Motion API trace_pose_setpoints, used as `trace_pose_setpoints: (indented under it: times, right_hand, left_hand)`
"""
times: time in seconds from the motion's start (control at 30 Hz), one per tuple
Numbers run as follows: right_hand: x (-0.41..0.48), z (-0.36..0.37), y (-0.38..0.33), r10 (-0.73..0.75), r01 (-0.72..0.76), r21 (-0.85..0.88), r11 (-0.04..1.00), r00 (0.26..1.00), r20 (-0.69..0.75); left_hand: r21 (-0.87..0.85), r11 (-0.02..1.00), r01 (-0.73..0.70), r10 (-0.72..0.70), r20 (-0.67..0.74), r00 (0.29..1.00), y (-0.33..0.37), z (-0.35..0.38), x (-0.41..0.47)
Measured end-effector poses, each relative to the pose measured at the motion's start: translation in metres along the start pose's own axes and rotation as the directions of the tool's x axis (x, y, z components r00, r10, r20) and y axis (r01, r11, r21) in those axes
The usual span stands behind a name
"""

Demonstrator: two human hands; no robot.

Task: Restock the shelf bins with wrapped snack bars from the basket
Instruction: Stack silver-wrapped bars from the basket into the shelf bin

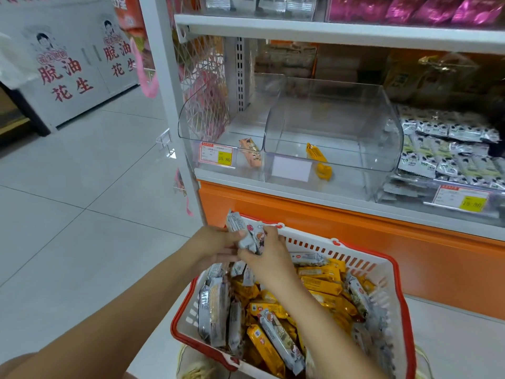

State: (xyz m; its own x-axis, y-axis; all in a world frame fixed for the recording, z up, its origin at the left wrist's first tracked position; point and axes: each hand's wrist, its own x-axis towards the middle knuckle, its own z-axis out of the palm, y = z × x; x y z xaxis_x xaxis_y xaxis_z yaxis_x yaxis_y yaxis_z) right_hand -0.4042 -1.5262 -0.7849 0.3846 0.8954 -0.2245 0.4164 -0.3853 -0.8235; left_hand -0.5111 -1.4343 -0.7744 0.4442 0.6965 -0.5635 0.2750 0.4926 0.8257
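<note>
In the head view, left hand [218,242] and right hand [270,255] together clamp a sheaf of grey-white wrapped snack bars [235,224] over the far corner of the red-rimmed white plastic basket [363,259] (slick wrappers), so one may slip to the tiled floor [82,201] short of the clear shelf bins [333,119].

Both forearms extended, right one crossing over the basket [314,244]. Left hand [218,242] and right hand [270,251] meet above its far-left corner, fingers curled round grey wrapped bars [237,224].
</note>
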Motion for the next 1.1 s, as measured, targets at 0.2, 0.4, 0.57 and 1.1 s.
trace_pose_setpoints:
  times: [0.2,0.4,0.57,1.1]
  right_hand:
    - [-0.005,-0.048,-0.002,-0.038,0.035,0.221,0.975,0.999,0.009]
    - [-0.013,-0.095,0.013,-0.047,0.111,0.456,0.883,0.988,-0.148]
    - [-0.029,-0.127,0.02,-0.019,0.2,0.667,0.718,0.963,-0.268]
    - [-0.052,-0.175,0.033,-0.059,0.152,0.124,0.981,0.832,-0.551]
  left_hand:
    - [-0.16,0.987,0.022,0.02,0.257,0.966,0.032,0.011,-0.002]
    - [-0.268,0.962,0.052,0.083,0.469,0.879,0.053,0.038,-0.006]
    - [-0.257,0.961,0.102,0.076,0.599,0.797,0.056,0.07,-0.002]
    - [-0.239,0.97,-0.038,0.2,0.7,0.686,0.079,0.179,-0.008]
